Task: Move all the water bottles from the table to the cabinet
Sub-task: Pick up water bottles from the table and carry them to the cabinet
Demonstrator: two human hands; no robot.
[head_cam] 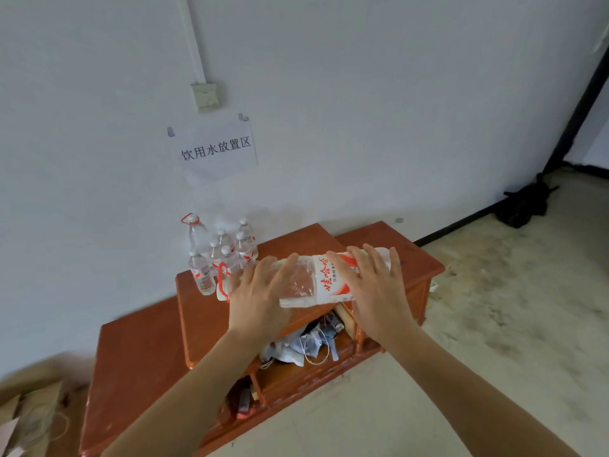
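Both hands hold a large water bottle (324, 278) on its side over the wooden cabinet (296, 239).
The white wall (395, 110) fills the upper view, and the orange-red cabinet stands against it, its front compartment open on a tangle of cables and papers (306, 341). The large bottle lies level above the cabinet's front edge, cap end and red carry loop (222, 282) pointing left. The left hand (255, 298) clasps it near the neck and the right hand (372, 291) near the base. The fingers of both are spread and draped over the top, and the thumbs are hidden. A cluster of smaller water bottles (224, 252) stands upright on the cabinet's back left corner by the wall. On the wall above hang a paper sign (216, 148) and a wall socket (206, 95).
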